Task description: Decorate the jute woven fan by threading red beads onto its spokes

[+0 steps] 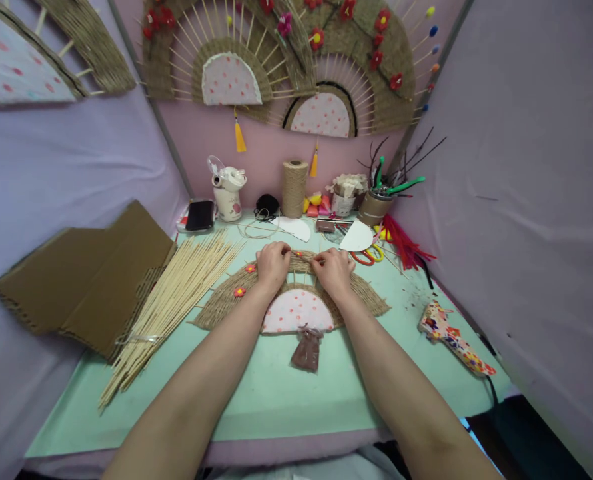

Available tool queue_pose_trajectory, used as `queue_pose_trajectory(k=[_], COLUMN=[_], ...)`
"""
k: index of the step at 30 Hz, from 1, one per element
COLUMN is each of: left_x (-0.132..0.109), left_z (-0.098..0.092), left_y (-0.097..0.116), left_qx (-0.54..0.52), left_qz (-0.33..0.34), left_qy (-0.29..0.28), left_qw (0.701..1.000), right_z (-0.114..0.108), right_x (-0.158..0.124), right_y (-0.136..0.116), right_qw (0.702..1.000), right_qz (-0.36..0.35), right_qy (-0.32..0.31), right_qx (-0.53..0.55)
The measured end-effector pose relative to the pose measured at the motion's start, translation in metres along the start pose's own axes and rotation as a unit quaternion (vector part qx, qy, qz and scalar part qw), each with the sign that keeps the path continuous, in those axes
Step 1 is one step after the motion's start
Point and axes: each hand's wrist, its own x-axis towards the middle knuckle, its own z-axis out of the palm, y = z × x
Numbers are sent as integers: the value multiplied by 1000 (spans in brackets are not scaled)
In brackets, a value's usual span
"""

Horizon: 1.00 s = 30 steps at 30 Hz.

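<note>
On the table lies a half-round woven twine fan [216, 307] on thin sticks, with a spotted white cloth half-circle [299, 312] at its base. Small red and orange flowers [239, 292] dot its left side. My left hand [273, 268] and my right hand [334, 271] are at the fan's upper edge, fingertips pinched. Between them runs a thin dark twig-like piece [304, 257], its ends hidden by my fingers. A small reddish flower shows beside it. A small brown plastic packet [306, 350] lies just below the fan.
Left are bamboo sticks [176, 293] and cardboard [86, 280]. A patterned glue gun [456, 339] with a cord lies right. Behind stand a twine spool [295, 189], a white jug [228, 197], a pot of twigs and pliers [375, 205], and scissors [369, 256]. Finished fans hang behind.
</note>
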Motion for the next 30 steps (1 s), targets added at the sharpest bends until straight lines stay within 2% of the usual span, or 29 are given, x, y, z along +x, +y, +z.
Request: queue_pose_trajectory(k=[5, 10, 15, 23, 30], left_x=[0, -1, -1, 0, 0], left_z=[1, 1, 0, 2, 3], left_y=[-1, -1, -1, -3, -3], left_qx=[-2, -2, 0, -5, -4], left_qz=[5, -1, -7, -13, -3], left_qy=[-5, -15, -24, -18, -20], left_qw=[1000, 1000, 1000, 1000, 1000], right_z=[-2, -10, -18, -21, -17], right_x=[1, 0, -6, -14, -11], right_y=[2, 6, 8, 8, 9], right_qw=[1000, 999, 999, 996, 996], right_qz=[14, 29, -3, -81, -65], right_qy=[-14, -2, 0, -29, -48], right_qx=[11, 46, 52, -36, -43])
